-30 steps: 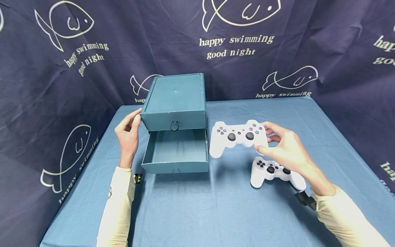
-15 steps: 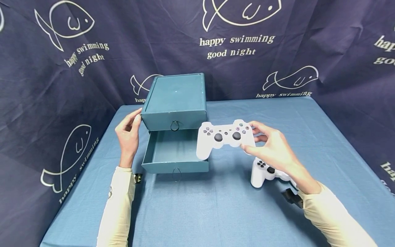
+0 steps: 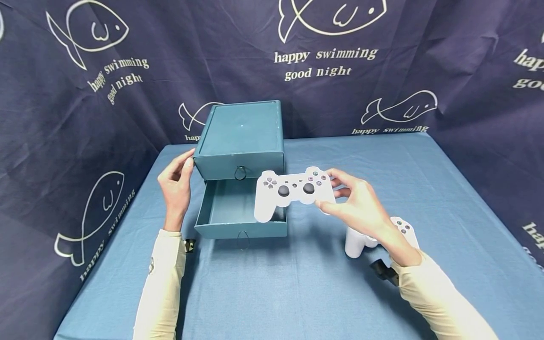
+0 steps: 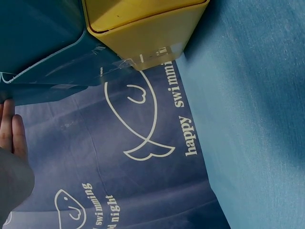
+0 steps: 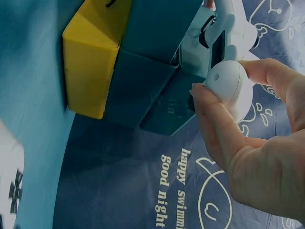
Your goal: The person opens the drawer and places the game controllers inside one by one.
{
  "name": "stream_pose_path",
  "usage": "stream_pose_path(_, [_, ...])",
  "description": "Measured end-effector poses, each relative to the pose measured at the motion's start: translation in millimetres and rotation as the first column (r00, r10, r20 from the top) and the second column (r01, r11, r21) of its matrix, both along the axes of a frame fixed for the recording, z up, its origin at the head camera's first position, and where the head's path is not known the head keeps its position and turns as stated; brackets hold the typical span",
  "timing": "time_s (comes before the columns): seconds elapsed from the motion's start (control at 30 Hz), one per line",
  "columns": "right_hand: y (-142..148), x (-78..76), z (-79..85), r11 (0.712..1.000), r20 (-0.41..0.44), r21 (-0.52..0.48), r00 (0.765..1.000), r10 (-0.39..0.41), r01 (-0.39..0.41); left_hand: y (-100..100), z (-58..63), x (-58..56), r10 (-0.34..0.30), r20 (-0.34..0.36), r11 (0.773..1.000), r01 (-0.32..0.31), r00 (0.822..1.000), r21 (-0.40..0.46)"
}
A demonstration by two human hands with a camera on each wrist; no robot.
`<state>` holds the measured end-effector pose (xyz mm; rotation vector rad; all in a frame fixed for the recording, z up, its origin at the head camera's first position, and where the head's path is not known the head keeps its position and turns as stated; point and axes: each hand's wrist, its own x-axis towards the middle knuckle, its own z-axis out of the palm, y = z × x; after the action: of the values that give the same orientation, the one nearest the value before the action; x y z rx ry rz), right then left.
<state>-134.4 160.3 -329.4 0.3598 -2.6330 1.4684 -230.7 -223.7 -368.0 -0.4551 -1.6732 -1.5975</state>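
Note:
A white game controller [image 3: 294, 190] hangs in the air, its left half over the pulled-out drawer [image 3: 241, 230] of the teal drawer box [image 3: 240, 130]. My right hand [image 3: 361, 203] grips the controller's right handle between thumb and fingers. In the right wrist view, my thumb and fingers hold its white handle [image 5: 228, 83]. My left hand [image 3: 175, 182] touches the box's upper left front corner, with fairly straight fingers [image 4: 19, 133] along its side. A second white controller [image 3: 356, 243] lies on the table, partly hidden under my right wrist.
A yellow section [image 4: 143, 33] sits below the teal ones, visible in both wrist views. Wire rings [image 3: 240, 173] hang on the drawer fronts. Blue cloth [image 3: 255, 293] covers the table. A dark fish-print curtain [image 3: 331, 104] stands behind and at both sides.
My right hand has carried the controller leftward, from beside the box to partly over the pulled-out drawer. More of the second controller's right side shows now. My left hand has stayed put.

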Motion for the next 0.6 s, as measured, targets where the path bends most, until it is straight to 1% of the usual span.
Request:
stream_pose_path(0.23, [-10.7,-3.6,-1.9,0.999,0.018,-0.025,1.0,0.02,-0.019,-1.2,-1.7,-0.7,0.0,0.006,1.0,0.0,1.0,-0.006])
stream_pose_path(0.6, [-23.6,-7.2,-1.3,0.998,0.042,-0.053,0.999,0.019,-0.017,-1.4,-1.1,-1.3,-0.009,-0.003,1.0,0.009,1.0,0.003])
